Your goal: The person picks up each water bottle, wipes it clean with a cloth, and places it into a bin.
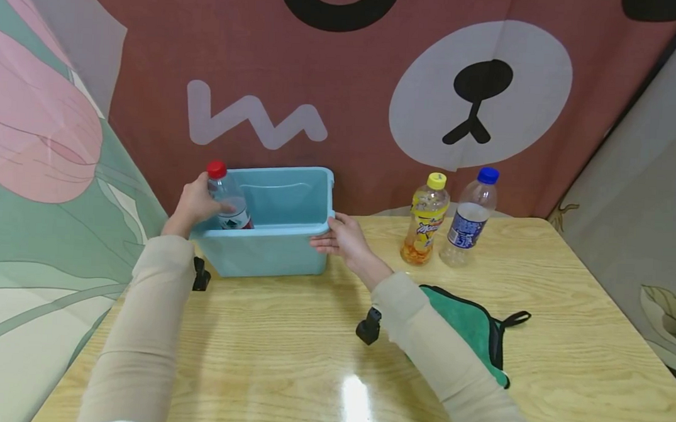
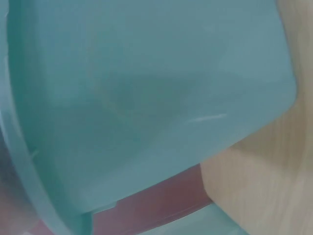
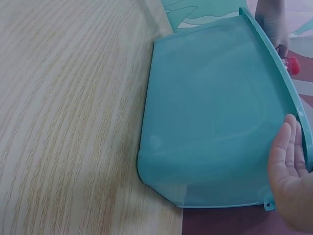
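A clear plastic bottle (image 1: 235, 203) with a red cap leans inside a light-blue plastic bin (image 1: 268, 253), near its left end. My left hand (image 1: 193, 201) grips this bottle from the left, its thumb across the front. My right hand (image 1: 348, 240) holds the bin's front right corner, with fingers (image 3: 289, 147) flat on the outer wall under the rim. The right wrist view also shows the red cap (image 3: 292, 65) beyond the rim. In the left wrist view the bin's outer wall (image 2: 161, 98) fills most of the picture, and the bottle cannot be made out.
Right of the bin stand a yellow-capped bottle (image 1: 424, 221) with orange contents and a blue-capped bottle (image 1: 469, 220). A green cloth (image 1: 460, 317) with black edging lies partly under my right forearm. Behind the wooden table (image 1: 275, 347) hangs a printed curtain (image 1: 355, 79).
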{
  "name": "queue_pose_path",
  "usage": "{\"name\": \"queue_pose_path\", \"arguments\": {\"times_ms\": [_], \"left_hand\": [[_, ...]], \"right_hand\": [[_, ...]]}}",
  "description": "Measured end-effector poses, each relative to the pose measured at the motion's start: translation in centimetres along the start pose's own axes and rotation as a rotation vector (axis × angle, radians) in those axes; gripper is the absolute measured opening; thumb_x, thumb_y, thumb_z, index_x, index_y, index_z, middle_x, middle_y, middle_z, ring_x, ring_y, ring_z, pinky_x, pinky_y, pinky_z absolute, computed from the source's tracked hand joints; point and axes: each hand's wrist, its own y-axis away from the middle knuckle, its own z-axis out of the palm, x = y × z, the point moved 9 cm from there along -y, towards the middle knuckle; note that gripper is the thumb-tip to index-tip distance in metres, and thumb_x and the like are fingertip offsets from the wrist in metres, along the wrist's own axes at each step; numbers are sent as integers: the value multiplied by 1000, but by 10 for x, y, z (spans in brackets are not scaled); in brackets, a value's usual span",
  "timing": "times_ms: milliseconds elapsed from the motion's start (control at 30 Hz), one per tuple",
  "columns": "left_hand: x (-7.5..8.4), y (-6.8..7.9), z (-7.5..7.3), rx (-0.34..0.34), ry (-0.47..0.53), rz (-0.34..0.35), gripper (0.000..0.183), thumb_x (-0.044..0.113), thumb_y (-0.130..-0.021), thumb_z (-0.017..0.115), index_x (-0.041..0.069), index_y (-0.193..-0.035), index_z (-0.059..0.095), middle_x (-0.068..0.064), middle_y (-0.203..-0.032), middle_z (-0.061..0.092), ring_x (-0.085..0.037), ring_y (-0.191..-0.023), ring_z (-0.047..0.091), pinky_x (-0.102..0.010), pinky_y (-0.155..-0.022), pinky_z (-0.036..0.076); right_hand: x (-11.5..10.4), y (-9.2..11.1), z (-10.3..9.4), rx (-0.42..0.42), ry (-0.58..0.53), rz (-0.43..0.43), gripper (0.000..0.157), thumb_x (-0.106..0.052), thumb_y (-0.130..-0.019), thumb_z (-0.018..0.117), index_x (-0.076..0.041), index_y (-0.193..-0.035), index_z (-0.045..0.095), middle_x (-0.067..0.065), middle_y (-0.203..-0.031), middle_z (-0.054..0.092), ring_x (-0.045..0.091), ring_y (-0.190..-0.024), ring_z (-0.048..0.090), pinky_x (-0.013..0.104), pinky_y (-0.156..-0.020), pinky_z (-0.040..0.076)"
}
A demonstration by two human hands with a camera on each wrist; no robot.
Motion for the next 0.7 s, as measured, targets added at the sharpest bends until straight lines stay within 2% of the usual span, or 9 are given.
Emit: {"name": "queue_pose_path", "arguments": {"times_ms": [233,367,533,700], "left_hand": [[-10,-1,8,12,31,-18,83,17,-76,74,2,-140,23,-26,-131,38,-43,-117,39,-55,-89,42],[-13,-1,11,14,49,-42,86,17,-76,74,-1,-140,19,-26,-133,36,-43,-118,39,-54,-91,40],[-14,-2,11,7,44,-45,79,20,-77,73,-5,-136,25,-27,-132,37,-42,-118,39,-53,-93,39],[-12,-2,9,4,38,-33,77,25,-79,72,-7,-134,28,-27,-131,38,-42,-117,39,-53,-91,40]], "right_hand": [[0,1,1,-7,11,-7,42,-16,-100,35,-4,-139,31,19,-85,64,17,-67,65,30,-67,54],[0,1,1,-16,6,-12,43,-16,-100,35,-3,-141,27,17,-82,63,17,-66,64,30,-67,54],[-1,1,0,-17,2,-17,44,-15,-100,35,-2,-141,26,13,-77,63,17,-66,65,30,-66,54],[0,1,0,-12,17,-9,45,-17,-100,36,-4,-142,26,16,-83,64,17,-67,65,32,-70,54]]}}
